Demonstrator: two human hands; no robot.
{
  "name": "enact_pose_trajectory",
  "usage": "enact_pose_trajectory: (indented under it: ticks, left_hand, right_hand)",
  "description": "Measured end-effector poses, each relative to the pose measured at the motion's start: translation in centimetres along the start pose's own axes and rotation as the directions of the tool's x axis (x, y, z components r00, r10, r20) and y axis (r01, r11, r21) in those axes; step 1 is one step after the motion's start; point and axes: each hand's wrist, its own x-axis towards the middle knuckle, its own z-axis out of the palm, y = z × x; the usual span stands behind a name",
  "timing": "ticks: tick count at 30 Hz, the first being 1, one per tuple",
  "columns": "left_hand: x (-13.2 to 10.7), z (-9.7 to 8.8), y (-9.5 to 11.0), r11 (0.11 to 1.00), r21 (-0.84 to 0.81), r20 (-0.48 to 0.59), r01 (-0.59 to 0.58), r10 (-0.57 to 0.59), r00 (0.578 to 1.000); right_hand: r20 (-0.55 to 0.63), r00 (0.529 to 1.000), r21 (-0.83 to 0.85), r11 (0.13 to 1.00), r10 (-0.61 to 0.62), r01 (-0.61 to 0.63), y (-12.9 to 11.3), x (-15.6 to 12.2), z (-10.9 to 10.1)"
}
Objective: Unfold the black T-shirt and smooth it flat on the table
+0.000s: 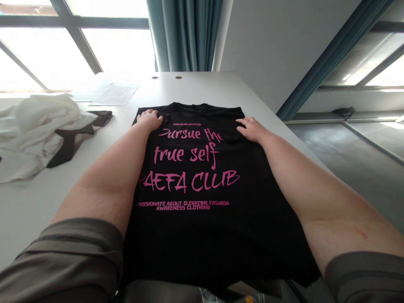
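A black T-shirt [186, 233] with pink lettering lies front up, its neckline at the far end and its hem towards me. Both sleeves appear folded inward over the chest, covering the ends of one line of print. My left hand [150, 119] lies flat on the shirt's left shoulder edge, fingers stretched out over the cloth. On the opposite edge, my right hand [250, 128] rests on the folded sleeve with its fingers apart. Neither hand visibly grips the fabric. The near end of the shirt reaches down to the table's front edge by my body.
The shirt is on a white table [271, 110]. At the left lies a heap of white cloth [41, 122] with a dark garment [67, 143] partly under it. Paper sheets [113, 93] lie behind. A teal curtain [189, 33] hangs at the far end beside a wall.
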Motion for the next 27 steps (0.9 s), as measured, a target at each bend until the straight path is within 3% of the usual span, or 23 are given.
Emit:
enact_pose_trajectory:
  ticks: [27]
  left_hand:
    - [0.61,0.47,-0.27,0.998,0.064,0.018,-0.007,0.006,1.000]
  right_hand:
    - [-0.009,1.000,0.004,1.000,0.005,-0.005,0.21,0.11,0.27]
